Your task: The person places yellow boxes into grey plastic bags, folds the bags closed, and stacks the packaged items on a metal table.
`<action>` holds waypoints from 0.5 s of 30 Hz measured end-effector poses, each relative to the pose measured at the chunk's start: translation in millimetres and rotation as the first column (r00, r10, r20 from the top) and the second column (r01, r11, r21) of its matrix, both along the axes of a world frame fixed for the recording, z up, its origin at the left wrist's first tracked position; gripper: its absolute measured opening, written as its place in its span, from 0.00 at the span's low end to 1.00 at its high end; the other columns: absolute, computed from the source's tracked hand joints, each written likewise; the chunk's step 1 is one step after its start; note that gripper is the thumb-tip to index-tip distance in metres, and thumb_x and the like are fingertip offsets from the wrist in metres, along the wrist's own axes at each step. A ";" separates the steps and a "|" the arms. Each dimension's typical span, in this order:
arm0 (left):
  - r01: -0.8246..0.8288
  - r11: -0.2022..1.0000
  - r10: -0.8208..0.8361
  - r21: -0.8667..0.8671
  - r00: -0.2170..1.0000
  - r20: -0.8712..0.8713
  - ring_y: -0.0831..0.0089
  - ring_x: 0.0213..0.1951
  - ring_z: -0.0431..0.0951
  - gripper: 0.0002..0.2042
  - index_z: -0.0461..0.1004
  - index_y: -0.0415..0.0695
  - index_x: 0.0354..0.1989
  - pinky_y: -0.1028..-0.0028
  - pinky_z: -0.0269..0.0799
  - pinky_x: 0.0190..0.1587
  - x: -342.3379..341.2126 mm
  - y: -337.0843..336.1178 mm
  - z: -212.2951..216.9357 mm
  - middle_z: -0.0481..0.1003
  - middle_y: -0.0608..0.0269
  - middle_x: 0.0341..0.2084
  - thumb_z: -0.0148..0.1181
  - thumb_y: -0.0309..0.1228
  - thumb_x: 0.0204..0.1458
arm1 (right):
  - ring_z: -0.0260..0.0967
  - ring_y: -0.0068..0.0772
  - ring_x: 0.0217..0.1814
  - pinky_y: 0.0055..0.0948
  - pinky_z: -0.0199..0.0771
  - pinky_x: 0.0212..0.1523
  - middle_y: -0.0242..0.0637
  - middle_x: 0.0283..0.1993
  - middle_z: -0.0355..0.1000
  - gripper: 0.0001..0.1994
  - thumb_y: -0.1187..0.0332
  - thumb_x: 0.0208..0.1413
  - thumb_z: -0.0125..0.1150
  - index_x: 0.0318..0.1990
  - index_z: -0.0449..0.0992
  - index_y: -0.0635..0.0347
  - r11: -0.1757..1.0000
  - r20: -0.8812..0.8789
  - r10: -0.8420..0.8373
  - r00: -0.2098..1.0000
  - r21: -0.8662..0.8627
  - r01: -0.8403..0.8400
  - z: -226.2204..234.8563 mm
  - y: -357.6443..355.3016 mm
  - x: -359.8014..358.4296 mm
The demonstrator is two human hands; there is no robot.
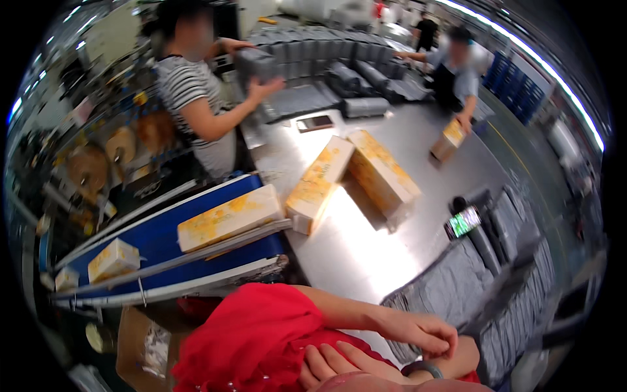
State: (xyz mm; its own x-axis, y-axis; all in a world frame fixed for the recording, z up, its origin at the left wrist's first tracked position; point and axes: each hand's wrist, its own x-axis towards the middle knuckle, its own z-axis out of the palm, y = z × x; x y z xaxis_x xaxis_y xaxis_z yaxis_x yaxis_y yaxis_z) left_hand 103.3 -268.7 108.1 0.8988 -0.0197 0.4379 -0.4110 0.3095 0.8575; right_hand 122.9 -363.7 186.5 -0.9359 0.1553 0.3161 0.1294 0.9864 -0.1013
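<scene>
My forearms cross low in front of my red clothing (255, 326). My left hand (428, 334) reaches to the right, its fingers curled in with nothing visible in them, beside my right forearm. My right hand (343, 364) points left and lies on the red cloth, fingers apart and holding nothing; a grey-green bracelet (423, 370) circles that wrist. Beyond them, two long white-and-yellow packs (319, 186) lie angled on the metal table (379, 258), their far ends close together. A third long pack (228, 217) rests on the blue conveyor belt (160, 219).
Smaller packs (113, 260) sit farther down the belt. Grey plastic bags (444, 271) and a lit phone (464, 222) lie at right. A person in stripes (196, 98) holds a grey parcel (255, 65); another person (450, 72) grips a pack (449, 140). An open carton (130, 346) stands below.
</scene>
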 end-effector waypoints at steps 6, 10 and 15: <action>-0.346 0.938 0.345 0.021 0.927 -0.143 0.79 0.40 0.67 0.12 0.68 0.39 0.43 0.77 0.63 0.44 20.6 5.8 -16.0 0.68 0.65 0.36 0.48 0.35 0.58 | 0.64 0.43 0.39 0.39 0.63 0.41 0.48 0.37 0.65 0.19 0.59 0.50 0.42 0.42 0.66 0.66 1.000 -0.031 -0.025 0.999 0.001 0.025 0.6 0.6 -3.6; -0.176 0.984 0.176 0.024 0.984 0.015 0.80 0.41 0.66 0.12 0.68 0.39 0.44 0.77 0.62 0.45 8.5 -2.5 3.5 0.68 0.65 0.38 0.46 0.33 0.59 | 0.64 0.43 0.39 0.39 0.63 0.41 0.48 0.37 0.65 0.20 0.59 0.50 0.42 0.42 0.66 0.67 0.995 -0.041 -0.101 0.994 0.006 0.102 0.5 -4.1 4.2; -0.198 0.980 0.196 0.006 0.960 -0.198 0.80 0.41 0.66 0.14 0.67 0.38 0.46 0.78 0.63 0.44 23.9 5.5 -15.8 0.68 0.64 0.38 0.47 0.35 0.59 | 0.64 0.43 0.39 0.40 0.63 0.42 0.49 0.38 0.65 0.20 0.58 0.50 0.42 0.43 0.66 0.67 0.995 -0.043 -0.102 0.994 0.014 0.103 2.0 -2.3 1.0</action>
